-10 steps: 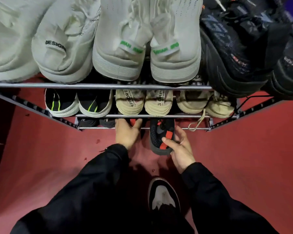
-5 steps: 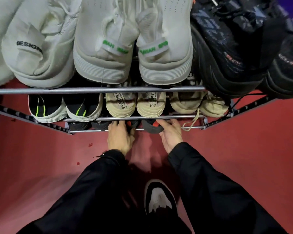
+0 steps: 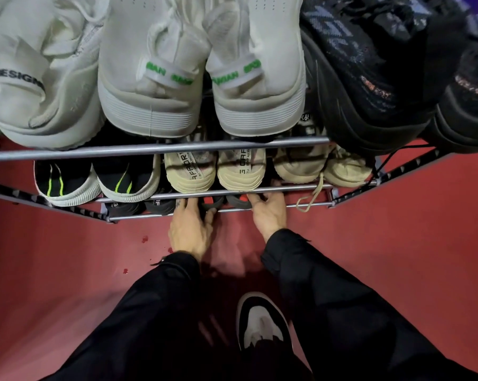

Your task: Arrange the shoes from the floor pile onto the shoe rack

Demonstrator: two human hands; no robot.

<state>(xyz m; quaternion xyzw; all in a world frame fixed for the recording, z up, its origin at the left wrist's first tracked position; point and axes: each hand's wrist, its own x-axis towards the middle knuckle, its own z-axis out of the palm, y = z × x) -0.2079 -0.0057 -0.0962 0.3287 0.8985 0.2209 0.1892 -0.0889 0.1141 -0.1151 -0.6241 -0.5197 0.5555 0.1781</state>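
Seating a black-and-red pair on the shoe rack's lowest shelf at 12 o'clock, left hand and right hand press loosely, grip unclear; upper tiers look full.

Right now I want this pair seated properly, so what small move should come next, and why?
Probably a last short push, then let go. Both black-and-red shoes sit almost fully under the middle rail, heels just showing at the lowest tier's front bar, with the left hand and right hand at them.
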